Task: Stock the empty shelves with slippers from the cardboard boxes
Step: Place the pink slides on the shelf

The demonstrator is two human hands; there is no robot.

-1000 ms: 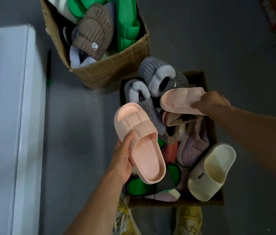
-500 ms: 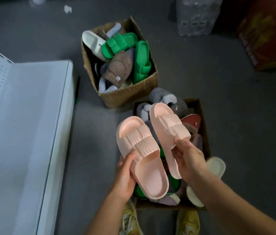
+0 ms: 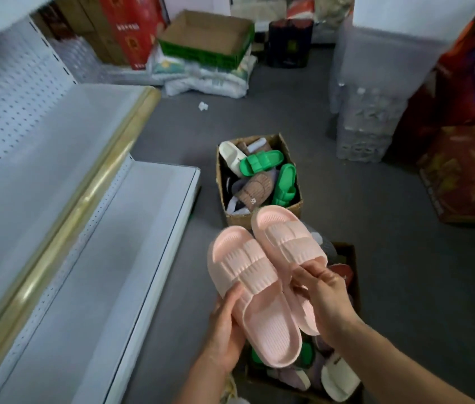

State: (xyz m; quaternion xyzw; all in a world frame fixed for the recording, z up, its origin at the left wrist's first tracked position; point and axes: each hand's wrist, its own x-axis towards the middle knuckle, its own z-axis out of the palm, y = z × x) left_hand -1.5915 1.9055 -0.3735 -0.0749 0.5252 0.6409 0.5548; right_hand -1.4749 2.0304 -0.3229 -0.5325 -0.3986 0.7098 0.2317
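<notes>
Evidently both hands are pairing pink slippers: left hand (image 3: 224, 330) grips one slipper (image 3: 255, 295), right hand (image 3: 322, 298) its mate (image 3: 286, 237) (sides touching), for the bare shelf (image 3: 108, 258) at left.

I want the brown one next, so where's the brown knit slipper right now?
In the head view, the brown knit slipper lies in the farther cardboard box, centre frame, beside the green slippers.

My pink slippers (image 3: 262, 287) and my right hand (image 3: 322, 298) cover most of the near cardboard box (image 3: 350, 266); the frame's bottom edge cuts its front wall. Below that box, my shoe is only a blurred sliver at the edge. Behind that box, the print on the red cartons (image 3: 131, 30) is too smeared to read, perhaps characters.
</notes>
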